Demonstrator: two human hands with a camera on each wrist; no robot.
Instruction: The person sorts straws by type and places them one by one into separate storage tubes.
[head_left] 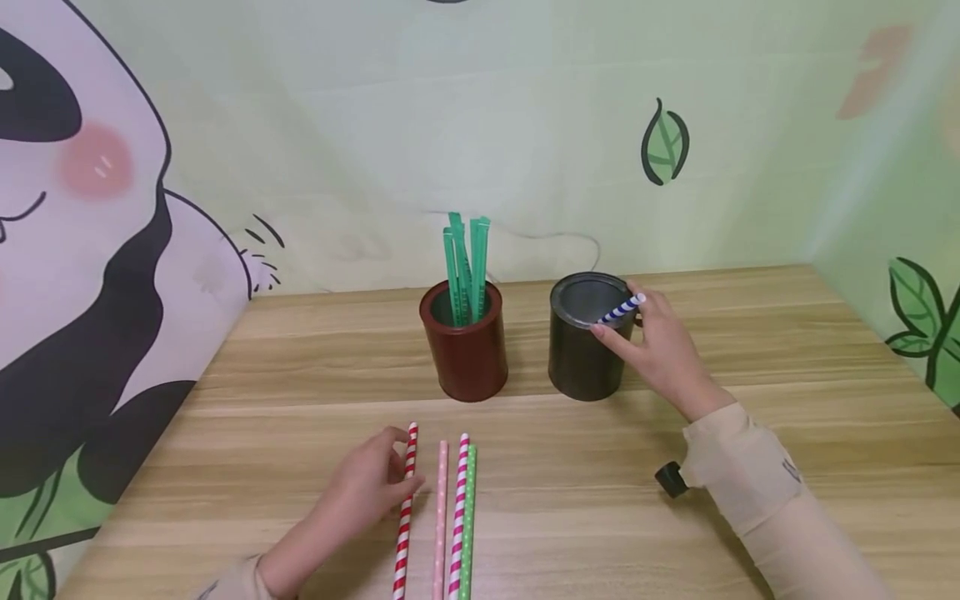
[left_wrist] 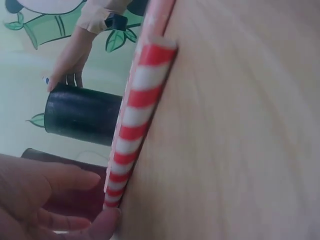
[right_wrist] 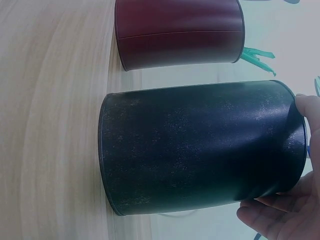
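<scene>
My right hand [head_left: 667, 350] holds the rim and side of a black pen-holder-like cup [head_left: 585, 358], thumb at the front and fingers on the right side. A blue-and-white striped paper straw [head_left: 622, 308] leans out of this cup beside the hand. My left hand [head_left: 367, 479] is over a red-and-white striped straw [head_left: 405, 525] on the table, thumb and fingers parted around it. In the left wrist view, the thumb lies close by the striped straw [left_wrist: 137, 115]; contact is unclear.
Right of the left hand lie a pink dotted straw [head_left: 441, 517], a pink-and-white striped straw [head_left: 459, 517] and a green dotted straw [head_left: 468, 517]. A dark red cup [head_left: 468, 367] with several green wrapped sticks [head_left: 480, 267] stands left of the black cup. A printed backdrop [head_left: 375, 125] rises behind.
</scene>
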